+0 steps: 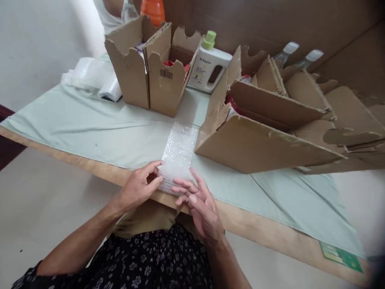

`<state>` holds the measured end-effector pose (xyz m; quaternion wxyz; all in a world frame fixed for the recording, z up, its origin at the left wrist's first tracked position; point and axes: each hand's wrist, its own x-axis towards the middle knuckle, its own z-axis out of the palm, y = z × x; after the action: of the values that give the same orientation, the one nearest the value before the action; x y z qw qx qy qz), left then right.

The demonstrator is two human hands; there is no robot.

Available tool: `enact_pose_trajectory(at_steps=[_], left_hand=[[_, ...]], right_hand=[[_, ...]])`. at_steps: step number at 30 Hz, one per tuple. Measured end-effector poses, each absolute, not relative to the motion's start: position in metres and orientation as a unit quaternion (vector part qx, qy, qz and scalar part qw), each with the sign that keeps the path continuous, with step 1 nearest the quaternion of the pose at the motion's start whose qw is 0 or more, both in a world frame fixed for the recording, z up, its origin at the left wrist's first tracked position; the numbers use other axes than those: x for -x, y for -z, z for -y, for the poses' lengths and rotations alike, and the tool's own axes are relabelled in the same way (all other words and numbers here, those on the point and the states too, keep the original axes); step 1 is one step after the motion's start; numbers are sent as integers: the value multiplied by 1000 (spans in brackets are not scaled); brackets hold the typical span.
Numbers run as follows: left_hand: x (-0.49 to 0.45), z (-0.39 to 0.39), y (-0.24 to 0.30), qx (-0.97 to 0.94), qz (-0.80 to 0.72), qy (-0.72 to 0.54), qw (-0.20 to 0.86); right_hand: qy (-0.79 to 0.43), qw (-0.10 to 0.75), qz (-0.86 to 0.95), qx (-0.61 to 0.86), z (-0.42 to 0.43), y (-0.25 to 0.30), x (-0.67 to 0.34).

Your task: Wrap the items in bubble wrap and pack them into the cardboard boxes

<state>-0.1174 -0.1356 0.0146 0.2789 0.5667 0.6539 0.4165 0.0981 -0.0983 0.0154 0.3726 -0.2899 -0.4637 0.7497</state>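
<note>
A strip of clear bubble wrap (180, 146) lies flat on the green cloth, its near end folded over at the table's front edge. At the left side of that fold, my left hand (140, 182) grips the edge with thumb and index finger, the other fingers curled. My right hand (203, 204) is open over the near right corner, palm turned partly upward and fingers spread. Its fingertips are close to the wrap; whether they touch it I cannot tell.
Cardboard bins (164, 86) stand at the back left, and a larger divided cardboard box (264, 144) is at right. Between them stands a white detergent bottle (207, 66) with a green cap. Rolled bubble wrap (90, 76) lies far left. A green card (341, 257) sits at the front right edge.
</note>
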Motion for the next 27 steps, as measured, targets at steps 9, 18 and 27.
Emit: enact_pose_trajectory(at_steps=[9,18,27], left_hand=[[111,125,4,-640,-682,-341,98],[111,154,-13,-726,-591,-346,67],[106,143,-10,-643,-658,-373,121]], right_hand=[[-243,343,843,334,105,-5,-115],[-197,297,887,293,86,-5,-106],[-225,370,818,378,80,-17,-109]])
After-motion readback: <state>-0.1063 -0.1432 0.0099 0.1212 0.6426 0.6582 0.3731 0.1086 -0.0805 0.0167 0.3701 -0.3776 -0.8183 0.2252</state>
